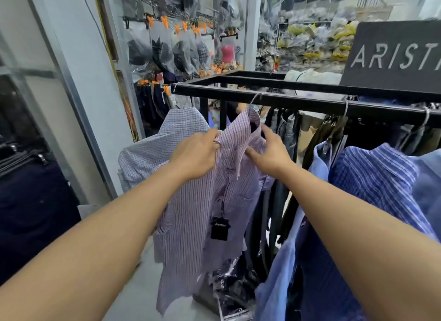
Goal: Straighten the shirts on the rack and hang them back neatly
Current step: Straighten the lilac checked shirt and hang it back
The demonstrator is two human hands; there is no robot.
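Two bare hands are raised to a pink-and-purple striped shirt (191, 213), which is hung by a wire hanger hook (256, 98) from the near bar of a black metal rack (298, 103), towards the rack's left end. The left hand (194, 153) is curled round the fabric at the left side of the shirt's collar, and the cloth is bunched in its grip. The right hand (269, 153) is held at the right side of the collar with its fingers stretched out: the forefinger is laid against the collar's edge and the thumb is pressed on the front of the shirt, with nothing clenched in it. The shirt's front is seen hanging unbuttoned and creased, and a black paper tag (220, 228) is dangled from it on a thin cord. Just left of it and touching it, a pale checked shirt (148, 153) is hung from the same rack. To the right, a blue striped shirt (372, 172) and a plain light blue shirt (281, 277) are hung near the camera, partly hidden by the right forearm. Behind the striped shirt, dark trousers (284, 139) are suspended from the rack. A dark sign (393, 55) with the pale letters ARIST is stood on top of the rack at the far right. Far off on the left, bagged garments are hung from orange clips (164, 22) on the wall, though they are blurred.
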